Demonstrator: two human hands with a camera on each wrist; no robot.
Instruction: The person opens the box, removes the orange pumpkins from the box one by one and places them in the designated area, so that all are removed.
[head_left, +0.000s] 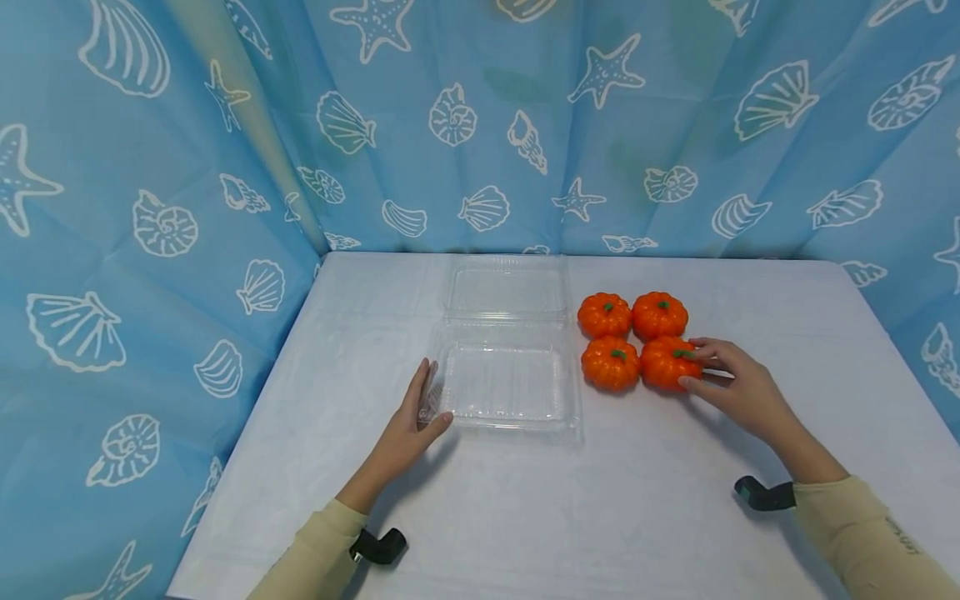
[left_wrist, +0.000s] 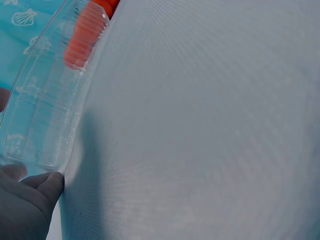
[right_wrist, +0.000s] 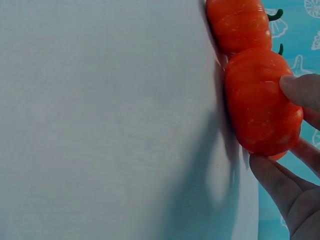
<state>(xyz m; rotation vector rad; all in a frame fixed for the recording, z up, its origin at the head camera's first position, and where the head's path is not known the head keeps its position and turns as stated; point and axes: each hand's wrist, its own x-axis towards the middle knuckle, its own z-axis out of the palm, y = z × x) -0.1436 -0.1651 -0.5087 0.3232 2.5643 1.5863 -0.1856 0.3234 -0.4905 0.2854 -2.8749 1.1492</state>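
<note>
A clear plastic clamshell container (head_left: 502, 423) lies unfolded on the table, its lid (head_left: 507, 287) toward the back. My left hand (head_left: 408, 429) touches its near left corner, fingers extended along the left side and thumb at the front. In the left wrist view, the thumb (left_wrist: 52, 189) meets the corner of the container (left_wrist: 45, 115). My right hand (head_left: 738, 387) holds the near right toy pumpkin (head_left: 663, 364), orange with a green stem. The right wrist view shows this pumpkin (right_wrist: 260, 102) with thumb and fingers around its side.
Three more orange pumpkins stand grouped with the held one: near left (head_left: 610, 365), back left (head_left: 604, 317) and back right (head_left: 660, 317). A white cloth covers the table (head_left: 525, 517). A blue shell-patterned curtain (head_left: 480, 125) borders the back and left.
</note>
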